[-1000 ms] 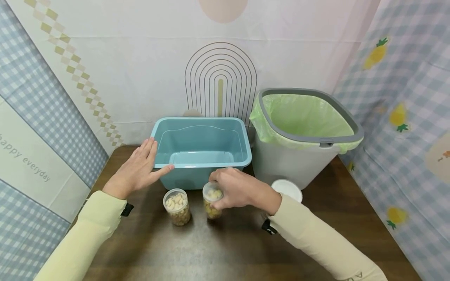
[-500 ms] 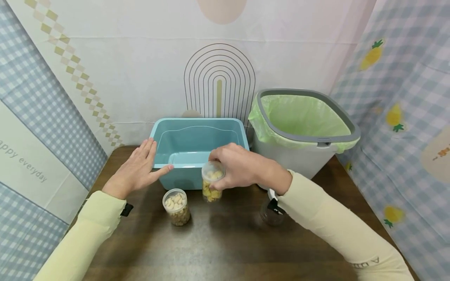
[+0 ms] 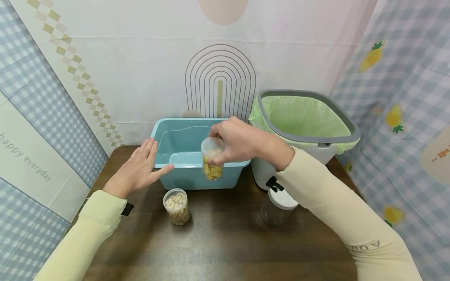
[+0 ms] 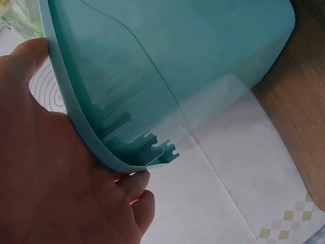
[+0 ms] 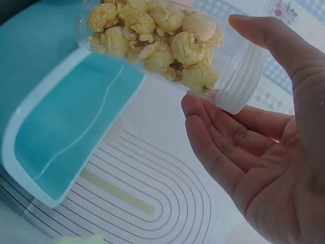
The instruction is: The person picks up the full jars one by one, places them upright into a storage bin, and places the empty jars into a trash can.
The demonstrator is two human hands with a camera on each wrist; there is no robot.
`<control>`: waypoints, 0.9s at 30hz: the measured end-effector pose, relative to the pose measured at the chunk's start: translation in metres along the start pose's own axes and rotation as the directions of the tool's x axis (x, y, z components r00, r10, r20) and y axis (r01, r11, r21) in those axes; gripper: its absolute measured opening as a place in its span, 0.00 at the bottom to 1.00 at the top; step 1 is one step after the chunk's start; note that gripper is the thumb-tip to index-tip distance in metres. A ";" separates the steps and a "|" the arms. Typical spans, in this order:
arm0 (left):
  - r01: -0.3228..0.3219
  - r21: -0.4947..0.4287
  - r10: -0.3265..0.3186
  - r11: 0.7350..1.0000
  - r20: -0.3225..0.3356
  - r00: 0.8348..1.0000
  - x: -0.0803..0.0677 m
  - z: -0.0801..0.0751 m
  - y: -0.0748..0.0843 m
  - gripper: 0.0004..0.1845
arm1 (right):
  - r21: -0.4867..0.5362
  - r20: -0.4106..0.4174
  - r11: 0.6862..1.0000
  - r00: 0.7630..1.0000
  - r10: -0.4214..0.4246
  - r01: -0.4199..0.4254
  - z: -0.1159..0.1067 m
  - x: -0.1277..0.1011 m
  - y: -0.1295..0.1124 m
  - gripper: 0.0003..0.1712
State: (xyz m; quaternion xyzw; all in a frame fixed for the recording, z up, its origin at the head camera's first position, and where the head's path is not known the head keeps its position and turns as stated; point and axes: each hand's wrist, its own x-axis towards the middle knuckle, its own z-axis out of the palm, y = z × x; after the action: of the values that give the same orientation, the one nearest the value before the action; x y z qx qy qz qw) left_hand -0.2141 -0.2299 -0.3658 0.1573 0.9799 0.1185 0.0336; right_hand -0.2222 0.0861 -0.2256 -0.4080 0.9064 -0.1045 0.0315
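Now the right hand (image 3: 242,142) grips the popcorn jar (image 3: 212,163) by its top and holds it in the air, just over the front rim of the blue bin (image 3: 183,156). The jar is up off the table (image 3: 225,242) but not yet down in the bin, so I think that part is left. The left hand (image 3: 138,169) lies flat with straight fingers on the bin's left side. A second jar (image 3: 177,207) of pale nuts waits near the front of the bin. A white-lid jar (image 3: 277,207) stands by the trash can (image 3: 302,132), under the right sleeve, close to that arm.
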 end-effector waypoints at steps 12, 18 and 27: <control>0.004 -0.015 -0.004 1.000 -0.006 1.000 -0.002 -0.001 0.001 0.58 | 0.009 -0.010 0.995 0.995 0.103 -0.103 -0.018 0.017 0.014 0.26; 0.006 -0.006 -0.006 1.000 0.000 1.000 0.000 0.000 0.001 0.58 | 0.009 -0.020 0.988 0.987 0.157 -0.156 -0.022 0.029 0.024 0.25; 0.006 -0.007 -0.006 1.000 -0.006 1.000 -0.001 0.000 0.001 0.58 | 0.041 -0.001 0.970 0.970 0.241 -0.241 -0.021 0.047 0.041 0.24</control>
State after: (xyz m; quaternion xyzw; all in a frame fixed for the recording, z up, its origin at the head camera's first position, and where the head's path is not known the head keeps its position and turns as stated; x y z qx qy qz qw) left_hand -0.2134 -0.2293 -0.3654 0.1536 0.9800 0.1223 0.0314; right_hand -0.2860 0.0810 -0.2122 -0.2938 0.9471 -0.1193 0.0493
